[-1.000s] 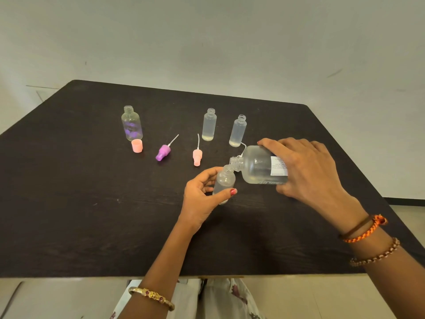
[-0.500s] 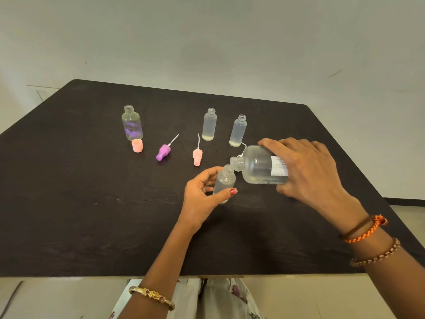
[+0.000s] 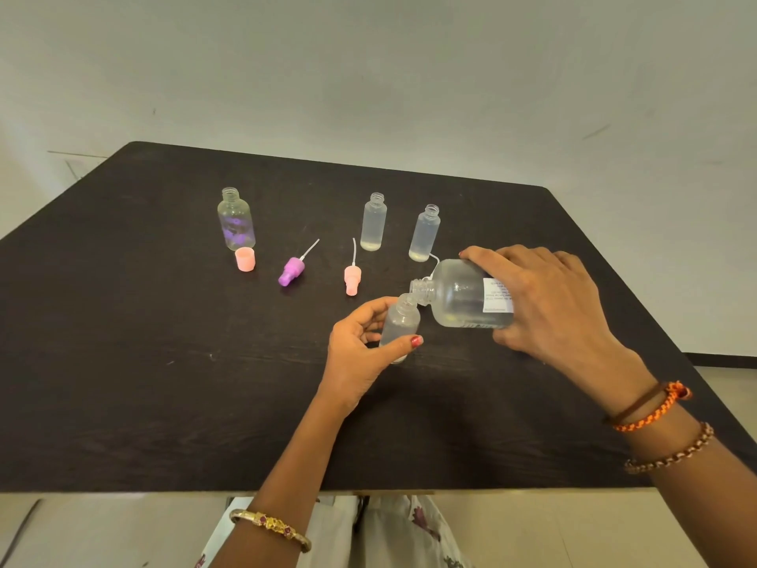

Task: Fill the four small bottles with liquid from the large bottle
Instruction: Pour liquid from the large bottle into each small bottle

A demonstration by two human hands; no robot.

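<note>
My right hand (image 3: 545, 305) grips the large clear bottle (image 3: 458, 295), tipped on its side with its open neck over the mouth of a small frosted bottle (image 3: 399, 323). My left hand (image 3: 360, 346) holds that small bottle upright on the dark table (image 3: 143, 383). Three other small bottles stand open farther back: a clear one with purple marks (image 3: 236, 221) at the left, and two frosted ones (image 3: 373, 223) (image 3: 424, 234), each with a little liquid at the bottom.
A pink cap (image 3: 245, 259), a purple spray top (image 3: 291, 271) and a pink spray top (image 3: 352, 276) lie on the table between the bottles and my hands. A white tube shows behind the large bottle's neck. The table's front edge is near my body.
None of the bottles or hands has visibly shifted; the large bottle stays tipped over the small one.
</note>
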